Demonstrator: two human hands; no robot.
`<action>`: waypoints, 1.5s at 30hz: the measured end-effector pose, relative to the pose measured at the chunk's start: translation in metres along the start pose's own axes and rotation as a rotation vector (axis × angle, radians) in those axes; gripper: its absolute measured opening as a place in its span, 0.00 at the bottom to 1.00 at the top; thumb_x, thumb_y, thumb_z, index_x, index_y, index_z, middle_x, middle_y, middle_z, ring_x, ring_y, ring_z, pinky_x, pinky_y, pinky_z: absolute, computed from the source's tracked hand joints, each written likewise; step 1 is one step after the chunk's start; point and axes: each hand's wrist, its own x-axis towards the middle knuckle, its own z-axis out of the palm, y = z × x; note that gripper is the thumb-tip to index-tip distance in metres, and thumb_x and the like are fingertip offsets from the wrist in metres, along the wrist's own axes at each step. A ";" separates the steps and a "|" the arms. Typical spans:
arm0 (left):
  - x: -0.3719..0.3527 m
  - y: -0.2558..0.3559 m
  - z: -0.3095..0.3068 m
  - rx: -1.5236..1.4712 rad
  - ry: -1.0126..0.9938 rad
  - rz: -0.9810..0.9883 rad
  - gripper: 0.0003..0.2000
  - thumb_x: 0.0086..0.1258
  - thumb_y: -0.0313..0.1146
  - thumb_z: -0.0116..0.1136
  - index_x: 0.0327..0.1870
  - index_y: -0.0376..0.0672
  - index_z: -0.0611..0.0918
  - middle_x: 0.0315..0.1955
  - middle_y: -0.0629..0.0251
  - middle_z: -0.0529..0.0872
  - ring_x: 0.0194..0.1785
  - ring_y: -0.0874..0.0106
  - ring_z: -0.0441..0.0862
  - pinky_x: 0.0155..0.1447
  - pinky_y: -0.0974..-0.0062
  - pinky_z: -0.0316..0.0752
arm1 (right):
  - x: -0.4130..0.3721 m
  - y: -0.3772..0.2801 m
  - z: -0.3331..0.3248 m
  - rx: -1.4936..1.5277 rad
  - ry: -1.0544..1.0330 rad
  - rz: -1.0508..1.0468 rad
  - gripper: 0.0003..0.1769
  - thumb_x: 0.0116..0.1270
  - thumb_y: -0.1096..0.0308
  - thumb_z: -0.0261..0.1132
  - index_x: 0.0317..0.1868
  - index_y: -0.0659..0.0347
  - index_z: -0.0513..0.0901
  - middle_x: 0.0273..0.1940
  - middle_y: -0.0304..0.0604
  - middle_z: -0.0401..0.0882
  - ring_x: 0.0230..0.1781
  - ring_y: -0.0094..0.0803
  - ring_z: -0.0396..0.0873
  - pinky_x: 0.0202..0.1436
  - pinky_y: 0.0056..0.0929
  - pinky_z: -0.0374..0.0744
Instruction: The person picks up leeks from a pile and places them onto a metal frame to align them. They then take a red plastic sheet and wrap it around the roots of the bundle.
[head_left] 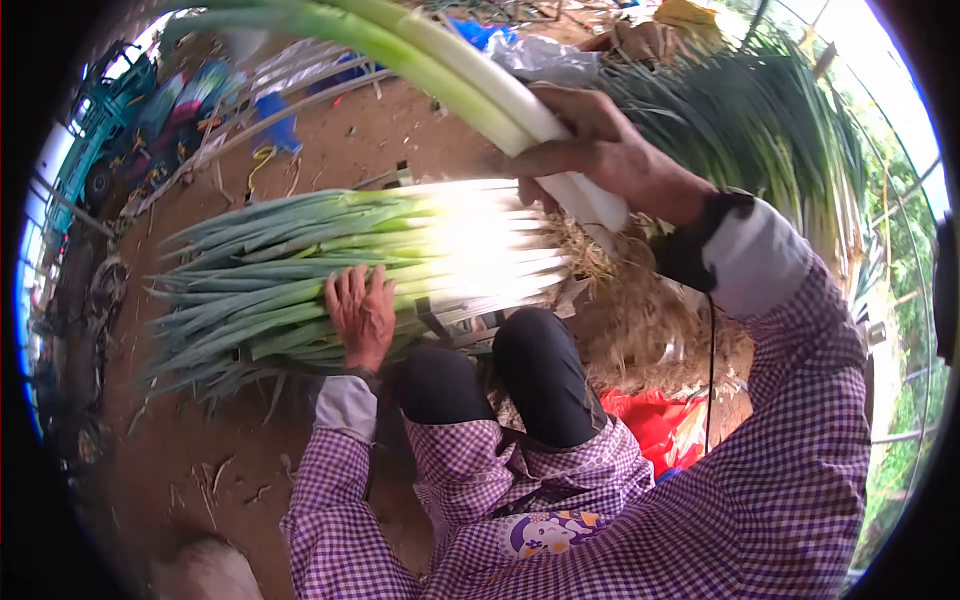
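My right hand (610, 155) is wrapped round the white shafts of some large green onions (480, 85), lifted above the ground, their green ends pointing to the upper left. Below them lies a broad pile of green onions (300, 235), leaves to the left and white root ends to the right. My left hand (362, 310) rests on the green part of this pile with its fingers stretched out. Bright sunlight washes out the white stalks in the middle. A dark bracket (432, 318) stands against the pile's near edge, close to my knees.
At the upper right leans a large heap of green onions (740, 130). Dry root scraps (650, 320) litter the ground beside a red plastic bag (660, 425). A metal frame (270, 120) and a teal vehicle (100, 130) stand at the upper left.
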 end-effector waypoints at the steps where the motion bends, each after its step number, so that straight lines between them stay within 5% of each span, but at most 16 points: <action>1: 0.001 0.002 -0.002 -0.015 -0.030 -0.021 0.16 0.69 0.42 0.66 0.55 0.46 0.85 0.53 0.60 0.82 0.61 0.58 0.77 0.76 0.51 0.63 | 0.018 0.020 0.002 -0.004 -0.055 -0.041 0.27 0.66 0.71 0.73 0.62 0.73 0.78 0.40 0.48 0.88 0.36 0.31 0.90 0.36 0.30 0.87; 3: 0.002 0.001 0.000 -0.035 -0.020 -0.030 0.16 0.69 0.41 0.66 0.54 0.46 0.85 0.52 0.60 0.82 0.61 0.58 0.77 0.76 0.50 0.62 | 0.049 0.072 0.009 0.043 -0.171 -0.131 0.27 0.67 0.70 0.72 0.64 0.71 0.77 0.40 0.46 0.88 0.36 0.29 0.90 0.37 0.31 0.88; 4: 0.002 0.000 0.001 -0.046 -0.012 -0.034 0.16 0.69 0.41 0.67 0.54 0.46 0.85 0.52 0.60 0.83 0.61 0.58 0.77 0.76 0.50 0.62 | 0.061 0.101 0.013 0.017 -0.228 -0.012 0.32 0.68 0.69 0.74 0.71 0.66 0.74 0.44 0.44 0.87 0.39 0.27 0.88 0.42 0.30 0.87; 8: 0.003 -0.001 -0.002 -0.036 -0.079 -0.055 0.17 0.69 0.42 0.67 0.56 0.47 0.86 0.54 0.60 0.84 0.62 0.58 0.77 0.75 0.49 0.62 | 0.093 0.227 0.023 -0.272 -0.489 0.175 0.27 0.63 0.66 0.77 0.62 0.64 0.83 0.42 0.42 0.89 0.41 0.25 0.88 0.48 0.30 0.85; 9: -0.008 0.003 0.006 -0.044 -0.186 -0.197 0.18 0.71 0.43 0.66 0.58 0.48 0.86 0.58 0.60 0.84 0.65 0.56 0.77 0.75 0.48 0.61 | 0.095 0.241 0.024 -0.377 -0.528 0.190 0.30 0.61 0.63 0.78 0.62 0.64 0.83 0.45 0.45 0.90 0.44 0.29 0.88 0.52 0.33 0.84; 11: -0.003 0.002 0.001 -0.006 -0.154 -0.131 0.19 0.72 0.45 0.65 0.61 0.50 0.86 0.62 0.59 0.84 0.69 0.54 0.75 0.75 0.48 0.60 | 0.094 0.258 0.023 -0.504 -0.505 0.150 0.39 0.56 0.54 0.80 0.66 0.65 0.81 0.55 0.55 0.87 0.56 0.43 0.85 0.63 0.40 0.80; 24: 0.013 -0.011 -0.032 -0.234 -0.255 -0.082 0.24 0.69 0.43 0.68 0.63 0.42 0.84 0.61 0.57 0.86 0.65 0.53 0.79 0.69 0.57 0.69 | 0.082 0.270 0.019 -0.528 -0.363 0.168 0.36 0.51 0.57 0.80 0.59 0.66 0.84 0.49 0.55 0.88 0.51 0.48 0.85 0.57 0.42 0.81; 32: 0.017 -0.017 -0.031 -0.269 -0.259 -0.026 0.25 0.65 0.40 0.70 0.61 0.37 0.84 0.59 0.52 0.85 0.63 0.51 0.80 0.68 0.56 0.71 | 0.093 0.254 0.038 -0.404 -0.310 0.122 0.27 0.50 0.64 0.80 0.51 0.65 0.87 0.39 0.48 0.89 0.43 0.40 0.87 0.52 0.36 0.82; 39: 0.019 -0.021 -0.031 -0.344 -0.178 0.032 0.24 0.64 0.34 0.72 0.60 0.35 0.84 0.57 0.50 0.86 0.61 0.50 0.81 0.69 0.55 0.73 | 0.109 0.290 0.067 -0.377 -0.255 0.134 0.30 0.50 0.60 0.81 0.55 0.60 0.88 0.46 0.50 0.90 0.48 0.40 0.86 0.55 0.38 0.82; 45: 0.015 -0.026 -0.036 -0.382 -0.147 -0.017 0.19 0.64 0.30 0.71 0.55 0.35 0.85 0.55 0.53 0.86 0.58 0.52 0.83 0.63 0.60 0.78 | 0.100 0.285 0.046 -0.364 -0.313 0.146 0.27 0.52 0.60 0.80 0.52 0.61 0.88 0.43 0.48 0.90 0.44 0.39 0.86 0.52 0.38 0.81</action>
